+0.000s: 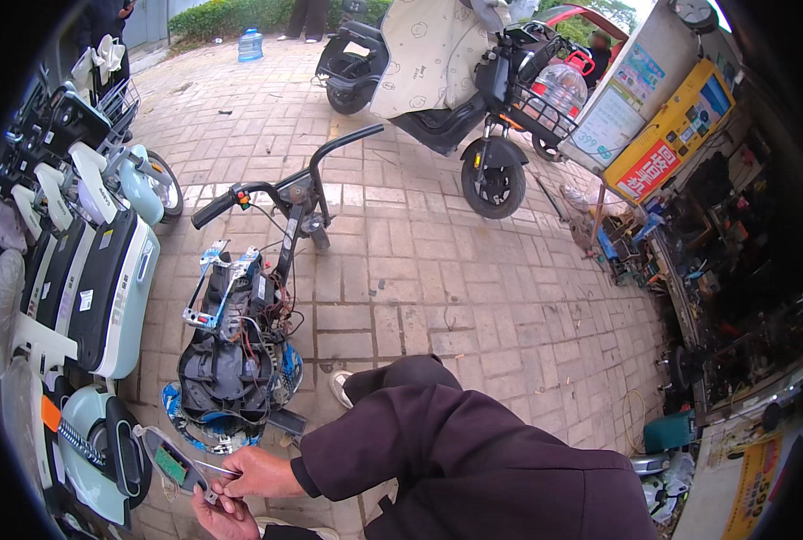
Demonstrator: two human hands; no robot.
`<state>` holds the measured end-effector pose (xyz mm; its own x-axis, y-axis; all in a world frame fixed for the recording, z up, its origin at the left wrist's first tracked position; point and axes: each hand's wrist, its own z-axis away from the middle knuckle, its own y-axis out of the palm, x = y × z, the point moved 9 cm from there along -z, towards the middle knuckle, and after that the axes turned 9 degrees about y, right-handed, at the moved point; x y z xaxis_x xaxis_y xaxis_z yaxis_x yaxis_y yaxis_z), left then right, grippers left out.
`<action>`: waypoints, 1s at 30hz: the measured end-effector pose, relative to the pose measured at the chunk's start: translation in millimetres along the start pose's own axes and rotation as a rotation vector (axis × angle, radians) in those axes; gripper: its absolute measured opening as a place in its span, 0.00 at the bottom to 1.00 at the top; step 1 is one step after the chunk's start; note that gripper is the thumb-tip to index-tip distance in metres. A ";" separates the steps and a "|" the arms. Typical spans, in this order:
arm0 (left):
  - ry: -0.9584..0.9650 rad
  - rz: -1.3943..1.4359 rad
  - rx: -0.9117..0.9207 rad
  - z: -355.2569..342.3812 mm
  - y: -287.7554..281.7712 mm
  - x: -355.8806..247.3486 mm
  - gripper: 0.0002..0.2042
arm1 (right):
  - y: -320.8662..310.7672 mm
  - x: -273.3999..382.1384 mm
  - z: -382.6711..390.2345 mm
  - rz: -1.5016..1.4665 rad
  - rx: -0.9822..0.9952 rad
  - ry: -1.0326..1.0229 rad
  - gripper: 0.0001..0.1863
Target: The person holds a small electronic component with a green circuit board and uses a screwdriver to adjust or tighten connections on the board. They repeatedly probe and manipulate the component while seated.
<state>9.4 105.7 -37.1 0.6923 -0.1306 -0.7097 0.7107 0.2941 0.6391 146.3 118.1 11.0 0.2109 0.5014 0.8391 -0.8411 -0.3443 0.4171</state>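
Low at the left, my left hand (225,519) grips the end of a grey casing (160,444). A green circuit board (173,464) sits inside it. My right hand (262,473) is closed just above the left one, its fingertips at the same end of the casing. A thin metal shaft (210,467) sticks out of the right hand over the casing; its handle is hidden in the fingers. Just beyond my hands stands a stripped small scooter (226,360) with bare wires, blue patterned panels and black handlebars (284,189).
Parked light-green and white scooters (113,297) line the left side. A covered electric scooter (437,63) stands ahead on the brick paving (401,270). At the right are a yellow cabinet (671,130) and a cluttered workbench (676,279). A blue water bottle (250,45) stands far off.
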 end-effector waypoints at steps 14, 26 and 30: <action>0.120 0.067 -0.066 -8.7 -8.5 -33.3 0.15 | -7.6 25.6 10.7 0.353 -0.167 -0.260 0.10; 0.229 0.107 -0.066 -22.1 -26.3 -68.9 0.16 | -5.4 60.8 25.6 0.767 -0.099 -0.433 0.07; 0.204 0.103 -0.059 -18.4 -22.4 -62.8 0.16 | -5.0 55.6 23.4 0.762 -0.108 -0.419 0.07</action>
<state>-52.2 124.7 -12.3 0.7167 0.0952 -0.6908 0.6250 0.3518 0.6969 173.8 129.1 63.7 -0.2801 -0.1743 0.9440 -0.8657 -0.3792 -0.3269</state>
